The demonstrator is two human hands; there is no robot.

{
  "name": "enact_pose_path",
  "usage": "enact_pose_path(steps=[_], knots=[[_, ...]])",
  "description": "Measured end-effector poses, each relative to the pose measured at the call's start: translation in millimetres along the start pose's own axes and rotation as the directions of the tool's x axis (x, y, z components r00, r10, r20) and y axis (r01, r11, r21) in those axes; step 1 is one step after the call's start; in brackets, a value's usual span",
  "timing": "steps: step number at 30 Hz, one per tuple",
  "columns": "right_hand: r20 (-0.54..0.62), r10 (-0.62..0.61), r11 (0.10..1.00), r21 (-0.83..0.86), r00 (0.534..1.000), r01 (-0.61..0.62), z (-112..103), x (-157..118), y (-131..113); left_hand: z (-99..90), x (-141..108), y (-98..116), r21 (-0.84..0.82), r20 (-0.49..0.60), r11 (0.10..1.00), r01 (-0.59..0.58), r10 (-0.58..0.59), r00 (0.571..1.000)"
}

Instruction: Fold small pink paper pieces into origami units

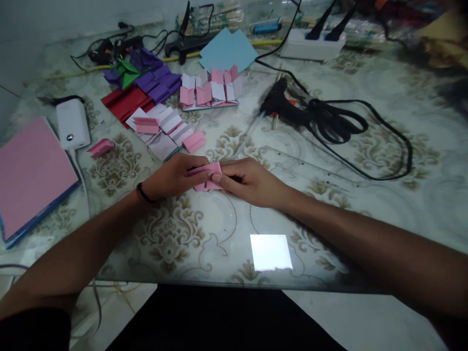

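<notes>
Between my two hands, just above the table, is a small folded piece of pink paper [216, 170]. My left hand [176, 174] pinches its left side, thumb on top. At the paper's right side, my right hand [256, 183] is closed on it with the thumb near the other thumb. My fingers hide part of the folds. Just beyond my left hand lies a cluster of white and pink folded paper pieces [170, 122]. A second pink and white cluster [212, 90] sits farther back. One loose folded pink piece [100, 147] rests to the left.
A black glue gun [281, 100] with a coiled cord [338, 119] lies at the right. Purple [159, 83] and red folded papers [127, 103] and blue sheets [228, 48] are behind. A white power bank [73, 124] and a pink paper stack [34, 170] occupy the left.
</notes>
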State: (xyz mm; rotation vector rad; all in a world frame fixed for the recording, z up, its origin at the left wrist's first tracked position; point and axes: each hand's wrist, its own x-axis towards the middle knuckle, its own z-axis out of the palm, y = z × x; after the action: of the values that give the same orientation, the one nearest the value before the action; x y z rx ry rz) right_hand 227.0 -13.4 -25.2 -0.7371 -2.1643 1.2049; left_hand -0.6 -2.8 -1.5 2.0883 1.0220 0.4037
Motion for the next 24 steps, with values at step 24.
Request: enact_pose_path(steps=[24], knots=[[0.0,-0.002,1.0,0.004,1.0,0.002,-0.5,0.0,-0.7,0.4,-0.2,-2.5,0.026,-0.004,1.0,-0.001,0.001,1.0]])
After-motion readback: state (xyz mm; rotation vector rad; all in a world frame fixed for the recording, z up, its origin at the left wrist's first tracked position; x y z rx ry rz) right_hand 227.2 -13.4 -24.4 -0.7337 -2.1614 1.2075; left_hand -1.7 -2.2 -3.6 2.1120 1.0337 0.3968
